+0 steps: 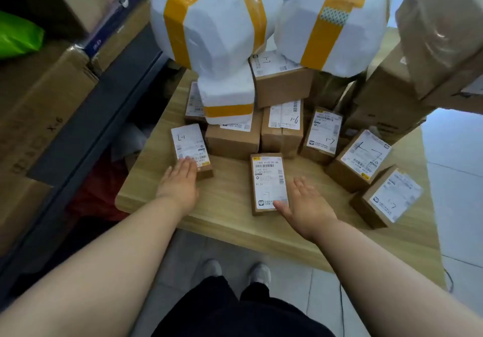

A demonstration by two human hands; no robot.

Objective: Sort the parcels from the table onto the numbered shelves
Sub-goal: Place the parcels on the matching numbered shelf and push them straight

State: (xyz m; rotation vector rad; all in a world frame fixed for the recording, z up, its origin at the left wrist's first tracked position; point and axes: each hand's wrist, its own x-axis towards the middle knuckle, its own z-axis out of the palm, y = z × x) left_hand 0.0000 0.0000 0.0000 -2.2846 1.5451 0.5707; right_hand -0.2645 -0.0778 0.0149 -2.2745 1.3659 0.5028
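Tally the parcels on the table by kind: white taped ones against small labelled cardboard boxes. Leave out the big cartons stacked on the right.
White parcels with yellow tape: 3
Small labelled cardboard boxes: 9
Total: 12

Counter point(230, 206) stood right of the shelf rack point(86, 117). At the back, left foam box point(214, 23) and right foam box point(332, 23) sat side by side on stacked cartons point(282, 88). Left-front parcel point(189, 144) lay before the stack, left hand point(180, 180) on its near end. Centre-front parcel point(269, 182) lay beside it, right hand point(305, 206) touching its near right corner. Right-edge parcel point(392, 195) lay furthest right, another parcel point(363, 159) just behind it.
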